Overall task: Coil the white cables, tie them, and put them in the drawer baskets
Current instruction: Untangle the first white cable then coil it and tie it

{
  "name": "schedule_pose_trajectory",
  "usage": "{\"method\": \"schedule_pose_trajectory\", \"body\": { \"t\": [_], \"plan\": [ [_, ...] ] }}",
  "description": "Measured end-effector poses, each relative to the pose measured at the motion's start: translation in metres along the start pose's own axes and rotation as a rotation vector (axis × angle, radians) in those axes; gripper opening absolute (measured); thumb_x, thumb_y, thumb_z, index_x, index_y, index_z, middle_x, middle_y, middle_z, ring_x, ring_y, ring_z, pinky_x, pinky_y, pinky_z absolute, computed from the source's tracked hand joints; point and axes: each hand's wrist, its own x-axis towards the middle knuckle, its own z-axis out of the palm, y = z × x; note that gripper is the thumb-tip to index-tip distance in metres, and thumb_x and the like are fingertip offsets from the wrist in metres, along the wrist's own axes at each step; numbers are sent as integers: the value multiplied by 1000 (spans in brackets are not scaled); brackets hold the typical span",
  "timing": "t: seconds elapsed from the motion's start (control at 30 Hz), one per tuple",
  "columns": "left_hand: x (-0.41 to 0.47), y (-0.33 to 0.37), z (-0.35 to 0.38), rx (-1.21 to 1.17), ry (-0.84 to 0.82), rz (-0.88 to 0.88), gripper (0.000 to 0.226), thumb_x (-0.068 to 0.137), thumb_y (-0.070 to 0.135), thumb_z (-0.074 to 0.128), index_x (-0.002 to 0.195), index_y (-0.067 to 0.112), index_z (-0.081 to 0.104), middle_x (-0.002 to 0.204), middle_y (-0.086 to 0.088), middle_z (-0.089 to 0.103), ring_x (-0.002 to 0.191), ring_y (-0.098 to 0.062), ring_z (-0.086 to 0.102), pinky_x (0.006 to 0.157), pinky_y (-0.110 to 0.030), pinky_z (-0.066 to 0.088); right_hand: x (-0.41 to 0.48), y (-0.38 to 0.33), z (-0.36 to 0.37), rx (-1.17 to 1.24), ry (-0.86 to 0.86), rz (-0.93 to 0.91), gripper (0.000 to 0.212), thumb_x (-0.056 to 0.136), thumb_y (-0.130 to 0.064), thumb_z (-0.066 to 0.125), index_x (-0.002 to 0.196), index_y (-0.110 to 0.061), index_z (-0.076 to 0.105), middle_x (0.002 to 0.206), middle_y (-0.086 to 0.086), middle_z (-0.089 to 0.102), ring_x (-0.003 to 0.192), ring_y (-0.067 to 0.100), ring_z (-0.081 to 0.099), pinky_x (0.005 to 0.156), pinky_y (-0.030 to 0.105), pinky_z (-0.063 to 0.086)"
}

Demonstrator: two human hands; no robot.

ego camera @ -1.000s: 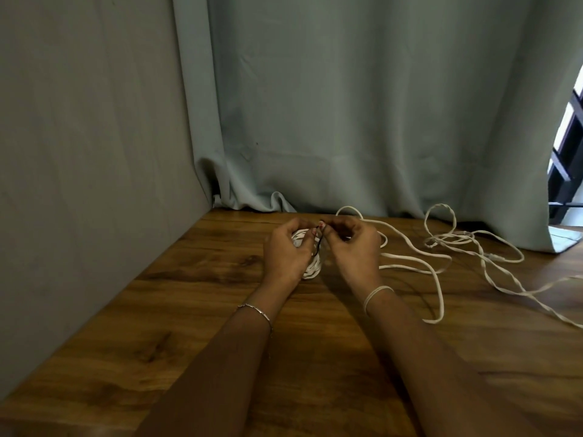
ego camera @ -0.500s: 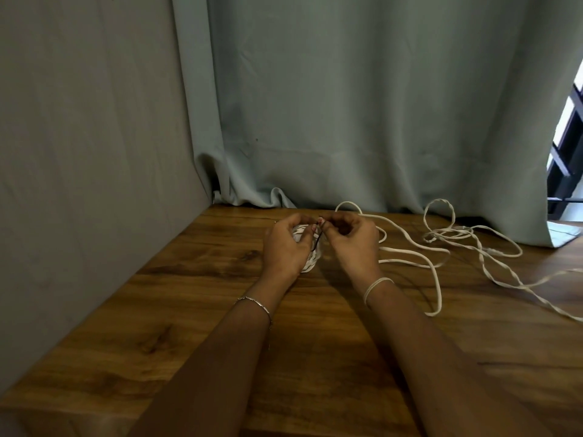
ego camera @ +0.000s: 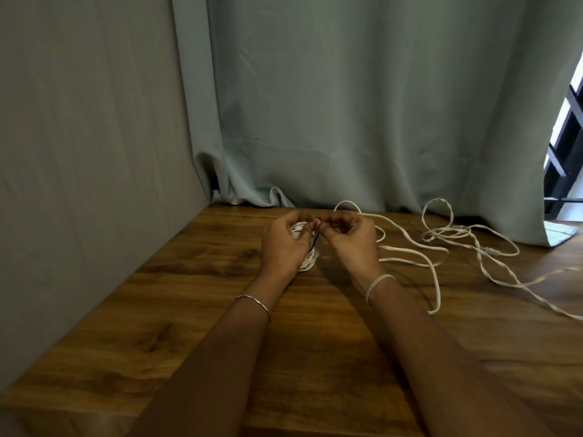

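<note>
A small coil of white cable (ego camera: 310, 258) rests on the wooden table (ego camera: 205, 310) near its far edge. My left hand (ego camera: 284, 244) wraps around the coil and hides most of it. My right hand (ego camera: 350, 241) meets it from the right, and the fingertips of both pinch a thin dark tie (ego camera: 315, 239) across the coil. More loose white cable (ego camera: 438, 260) trails in loops over the table to the right. No drawer or basket is in view.
A grey wall (ego camera: 88, 152) closes the left side and a pale blue curtain (ego camera: 347, 105) hangs along the back, its hem on the table. A dark window frame (ego camera: 564, 137) shows at the far right. A white band sits on my right wrist.
Both hands stay together at the coil with small finger movements on the tie. The view has shifted slightly; the loose cable lies the same.
</note>
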Motion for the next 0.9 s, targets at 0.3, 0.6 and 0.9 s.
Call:
{"method": "schedule_pose_trajectory", "body": {
  "t": [0.3, 0.6, 0.9],
  "plan": [
    [2, 1, -2, -215, -78, -251, 8, 84, 12, 72, 89, 19, 70, 93, -4, 73, 90, -19, 69, 81, -33, 57, 3, 3, -7, -107, -59, -77, 11, 86, -11, 69, 97, -9, 72, 90, 2, 71, 84, 8, 65, 79, 24, 53],
    [-3, 7, -4, -457, -218, -384, 14, 85, 3, 69, 98, 5, 72, 95, -13, 74, 87, -22, 70, 79, -31, 58, 0, 7, -9, -551, 14, -434, 4, 92, -13, 59, 93, -13, 62, 89, 0, 64, 76, 12, 57, 65, 26, 42],
    [-2, 7, -5, -544, -266, -448, 12, 88, 1, 64, 98, 3, 70, 94, -16, 71, 80, -22, 67, 73, -29, 56, -3, 3, -11, -567, 44, -456, 7, 93, -11, 53, 95, -11, 60, 89, 6, 66, 78, 21, 61, 67, 35, 48]
  ]
}}
